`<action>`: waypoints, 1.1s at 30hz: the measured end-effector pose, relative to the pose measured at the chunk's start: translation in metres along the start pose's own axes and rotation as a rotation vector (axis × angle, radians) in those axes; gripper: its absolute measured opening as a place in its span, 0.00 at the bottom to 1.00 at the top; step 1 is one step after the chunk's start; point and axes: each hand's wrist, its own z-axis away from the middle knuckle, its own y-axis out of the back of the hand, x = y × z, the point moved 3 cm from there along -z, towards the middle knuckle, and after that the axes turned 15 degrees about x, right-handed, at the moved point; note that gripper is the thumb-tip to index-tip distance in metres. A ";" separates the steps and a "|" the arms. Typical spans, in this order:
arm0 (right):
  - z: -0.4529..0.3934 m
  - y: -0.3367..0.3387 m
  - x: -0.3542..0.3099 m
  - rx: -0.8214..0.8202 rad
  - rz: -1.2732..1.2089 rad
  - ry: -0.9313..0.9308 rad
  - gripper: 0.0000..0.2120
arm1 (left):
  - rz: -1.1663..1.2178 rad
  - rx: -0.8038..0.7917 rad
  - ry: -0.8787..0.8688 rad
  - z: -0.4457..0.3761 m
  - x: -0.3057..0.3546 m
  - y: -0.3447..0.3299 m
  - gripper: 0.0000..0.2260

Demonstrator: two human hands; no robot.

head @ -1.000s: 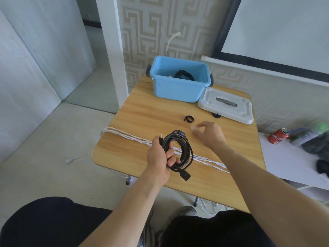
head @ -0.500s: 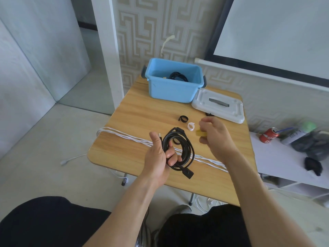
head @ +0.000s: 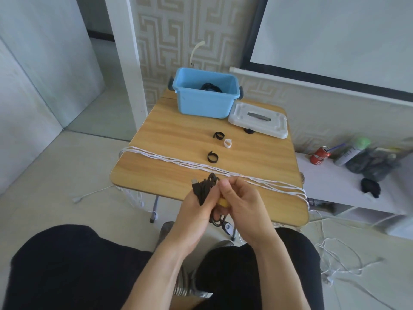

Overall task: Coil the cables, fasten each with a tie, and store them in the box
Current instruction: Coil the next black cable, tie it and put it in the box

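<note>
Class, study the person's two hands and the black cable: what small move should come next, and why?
Probably wrapping the yellow tie around the black cable coil. The left hand grips the coil, the right hand pinches the tie against it, and no tie shows around it yet.

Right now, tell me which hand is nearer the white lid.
Right. The right hand is at the table's near edge, almost straight below the lid. The left hand sits further left, gripping the black cable.
</note>
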 end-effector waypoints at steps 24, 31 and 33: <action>0.056 0.032 0.002 0.358 -0.510 -0.118 0.20 | -0.286 0.240 -0.029 0.026 0.018 0.028 0.07; 0.063 0.013 -0.004 0.220 -0.893 -0.293 0.08 | -0.417 -0.013 -0.096 0.032 0.017 0.023 0.05; 0.066 0.011 -0.009 0.173 -0.805 -0.338 0.09 | -0.446 -0.032 -0.133 0.033 0.018 0.025 0.10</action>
